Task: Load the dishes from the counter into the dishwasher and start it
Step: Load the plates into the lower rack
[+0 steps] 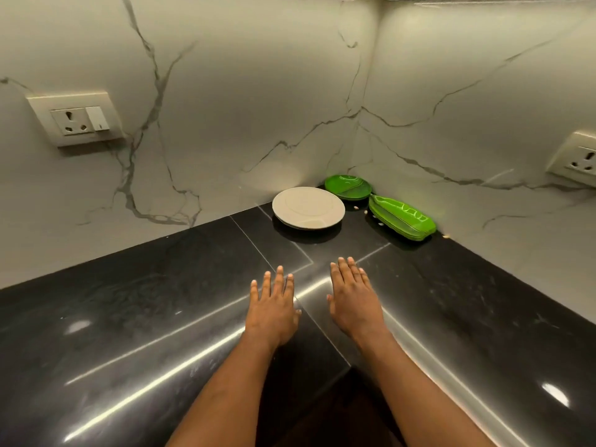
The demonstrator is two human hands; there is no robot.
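Black stone tabletop: cream plate in the far corner, round green plates behind it, leaf-shaped green stack to its right, left hand and right hand nearer, flat, spread, empty, apparently poised to reach.

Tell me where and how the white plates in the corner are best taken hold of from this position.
Probably at the near rim of the white plates, coming from the front. They lie flat on the black counter, seemingly stacked, and that edge faces both open hands, left hand and right hand. The round green plates and leaf-shaped green dishes crowd the far right side.
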